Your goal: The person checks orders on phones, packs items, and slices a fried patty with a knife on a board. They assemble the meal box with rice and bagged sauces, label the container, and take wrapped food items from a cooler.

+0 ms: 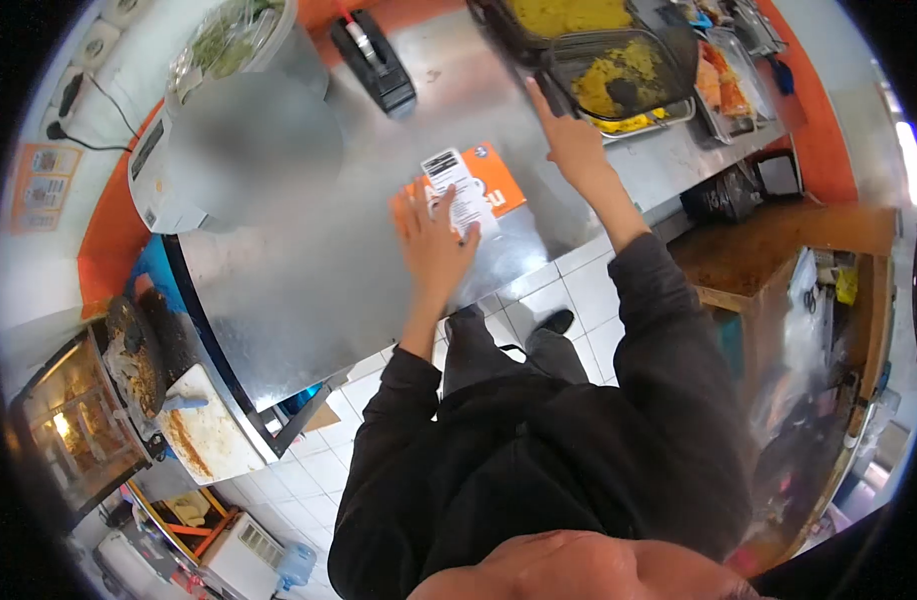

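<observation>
My left hand (435,235) lies with fingers spread on a flat orange packet (499,185) with white lettering, and on the printed white slip (466,205) over it. Both lie on the steel table (309,290). Further right, my right hand (576,150) has its index finger stretched out and holds nothing I can see. Its fingertip is beside the edge of a dark, clear-sided container (629,75) with yellow food in it; whether they touch I cannot tell. Behind that is another dark container of yellow food (564,15).
A long black device (374,62) lies at the back of the table. To the left stand a big pale bucket with bagged greens (229,45) and a white appliance (159,180). Trays of orange-red food (724,85) sit at right. A stained cutting board (204,430) is lower left.
</observation>
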A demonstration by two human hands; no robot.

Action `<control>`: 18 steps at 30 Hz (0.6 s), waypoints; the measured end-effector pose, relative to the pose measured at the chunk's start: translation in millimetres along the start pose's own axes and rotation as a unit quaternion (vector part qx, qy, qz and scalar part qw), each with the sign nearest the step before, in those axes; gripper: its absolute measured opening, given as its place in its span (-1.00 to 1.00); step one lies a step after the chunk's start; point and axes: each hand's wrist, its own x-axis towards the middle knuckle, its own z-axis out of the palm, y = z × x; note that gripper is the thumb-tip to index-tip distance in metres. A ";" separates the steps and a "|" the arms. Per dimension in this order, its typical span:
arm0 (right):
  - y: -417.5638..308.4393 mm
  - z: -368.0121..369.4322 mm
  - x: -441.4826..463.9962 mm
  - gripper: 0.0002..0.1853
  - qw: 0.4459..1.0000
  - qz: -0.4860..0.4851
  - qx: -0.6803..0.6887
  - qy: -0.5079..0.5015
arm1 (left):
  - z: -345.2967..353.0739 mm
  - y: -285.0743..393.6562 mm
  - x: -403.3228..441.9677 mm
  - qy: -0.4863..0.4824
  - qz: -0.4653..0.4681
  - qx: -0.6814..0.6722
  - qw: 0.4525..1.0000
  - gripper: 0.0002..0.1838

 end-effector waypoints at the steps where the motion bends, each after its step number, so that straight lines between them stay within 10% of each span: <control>1: 16.2 -11.1 -18.2 0.25 0.998 0.057 -0.025 -0.015 | -7.2 -0.2 3.1 -0.019 0.014 0.010 1.000 -0.31; 7: 138.7 19.5 -231.5 -0.07 0.930 0.048 0.361 -0.046 | -25.9 -3.4 10.2 -0.185 0.070 0.056 0.979 0.01; 18: 278.2 5.2 -448.4 -0.60 0.746 0.226 0.600 0.180 | 42.2 127.0 -41.1 -0.002 -0.200 0.108 0.974 0.02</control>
